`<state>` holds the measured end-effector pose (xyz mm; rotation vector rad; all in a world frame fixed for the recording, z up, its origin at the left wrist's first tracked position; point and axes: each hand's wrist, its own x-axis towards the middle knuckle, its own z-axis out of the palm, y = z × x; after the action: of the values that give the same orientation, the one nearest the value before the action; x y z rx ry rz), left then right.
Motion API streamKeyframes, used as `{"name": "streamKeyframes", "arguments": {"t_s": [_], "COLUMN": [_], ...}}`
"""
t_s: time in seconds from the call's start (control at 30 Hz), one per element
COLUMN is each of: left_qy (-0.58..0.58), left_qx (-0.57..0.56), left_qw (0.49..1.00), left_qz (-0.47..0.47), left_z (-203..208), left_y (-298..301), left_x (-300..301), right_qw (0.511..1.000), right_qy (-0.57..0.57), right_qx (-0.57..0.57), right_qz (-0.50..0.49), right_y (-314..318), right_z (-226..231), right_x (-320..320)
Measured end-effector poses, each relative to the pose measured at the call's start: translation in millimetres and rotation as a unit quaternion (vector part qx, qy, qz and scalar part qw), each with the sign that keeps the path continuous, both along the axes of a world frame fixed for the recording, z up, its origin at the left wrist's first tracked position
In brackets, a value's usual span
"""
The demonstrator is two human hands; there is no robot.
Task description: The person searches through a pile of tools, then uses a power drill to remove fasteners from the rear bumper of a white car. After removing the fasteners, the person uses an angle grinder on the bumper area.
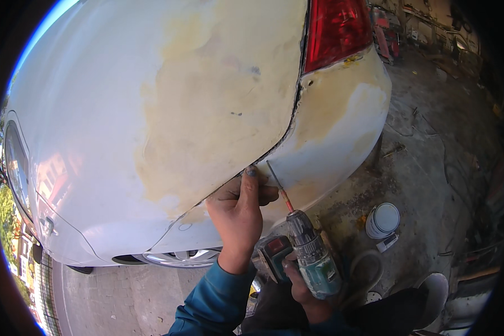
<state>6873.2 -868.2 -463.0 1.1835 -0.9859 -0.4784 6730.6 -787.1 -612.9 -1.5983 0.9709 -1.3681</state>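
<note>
My right hand (303, 288) is wrapped round the handle of a green and black cordless drill (320, 271). A long thin bit (275, 177) sticks out of its chuck and points up at the white bumper (341, 126), close to the panel seam; I cannot tell whether the tip touches. Just left of the bit, my left hand (238, 215) is closed at the seam, thumb up against the edge and fingers curled. Whatever lies between them is hidden. Above it spreads the white rear fender (207, 112), patched with yellowish filler.
A red tail light (339, 36) sits above the bumper. A white can (383, 218) stands on the stained concrete at the right, with a small box (387, 242) beside it. Part of a wheel (185, 258) shows under the car. Clutter fills the far right.
</note>
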Motion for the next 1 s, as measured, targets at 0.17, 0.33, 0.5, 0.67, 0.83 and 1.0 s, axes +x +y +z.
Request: {"name": "streamKeyframes", "arguments": {"t_s": [0.17,0.33,0.5,0.67,0.83,1.0], "left_qy": [0.001,-0.005,0.012,0.004,0.015,0.021], "left_qx": [-0.001,-0.005,-0.006,-0.012,-0.013,-0.022], "left_qw": [1.0,1.0,1.0,1.0,1.0,1.0], "left_qz": [0.007,0.008,0.013,0.022,0.003,-0.001], "left_z": [-1,-1,-1,-1,-2,-5], "left_y": [-2,0,-1,-2,-2,-3], "left_x": [-3,-2,-4,-5,-1,-1], "right_qw": [1.0,0.996,0.998,0.989,0.982,0.953], "right_qy": [0.016,0.078,0.063,0.132,0.151,0.242], "right_qx": [-0.011,-0.048,-0.025,-0.055,-0.105,-0.171], "right_qz": [-0.003,-0.01,-0.014,-0.032,-0.051,-0.067], "right_y": [-1,0,0,0,0,-1], "right_z": [10,20,19,15,-4,-4], "right_x": [-1,-6,-7,-8,-8,-15]}}
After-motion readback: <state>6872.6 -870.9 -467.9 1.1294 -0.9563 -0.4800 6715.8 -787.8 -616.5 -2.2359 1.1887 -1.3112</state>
